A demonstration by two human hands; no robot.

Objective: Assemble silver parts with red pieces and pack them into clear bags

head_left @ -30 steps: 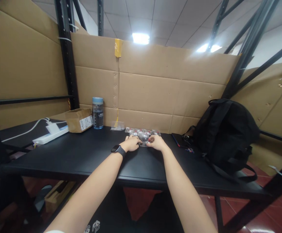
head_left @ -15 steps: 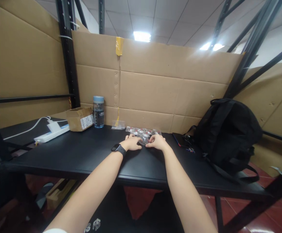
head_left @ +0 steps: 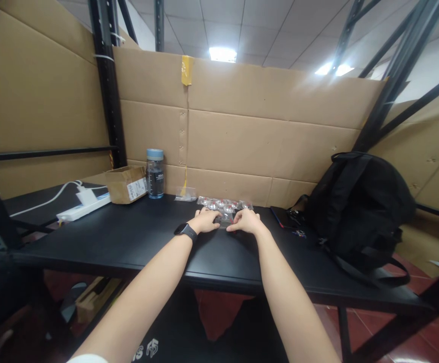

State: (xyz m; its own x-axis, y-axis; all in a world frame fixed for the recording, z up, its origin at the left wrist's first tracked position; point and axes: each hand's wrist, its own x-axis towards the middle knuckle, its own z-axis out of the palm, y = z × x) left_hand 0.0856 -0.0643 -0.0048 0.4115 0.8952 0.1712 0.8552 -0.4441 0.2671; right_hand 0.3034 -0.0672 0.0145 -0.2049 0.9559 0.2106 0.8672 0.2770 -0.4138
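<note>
A small clear plastic bag [head_left: 225,220] lies between my two hands at the middle of the black table, its contents too small to make out. My left hand [head_left: 206,221], with a dark watch [head_left: 185,231] on the wrist, has curled fingers at the bag's left side. At the right side, my right hand [head_left: 245,222] pinches the bag's near corner between thumb and fingers. Just behind the hands lies a row of clear packets [head_left: 223,204] holding several small silver and red pieces. The far fingers of both hands are partly hidden.
A flat clear bag [head_left: 185,194] lies left of the packets. Farther left stand a water bottle [head_left: 155,174], a cardboard box [head_left: 126,185] and a white power strip [head_left: 85,207]. A black backpack [head_left: 359,212] sits on the right, beside a dark flat device [head_left: 277,217]. Cardboard [head_left: 234,141] walls the back.
Both hands stay at the clear plastic bag with small finger shifts. The bag lies a little flatter between them. The view has shifted slightly.
</note>
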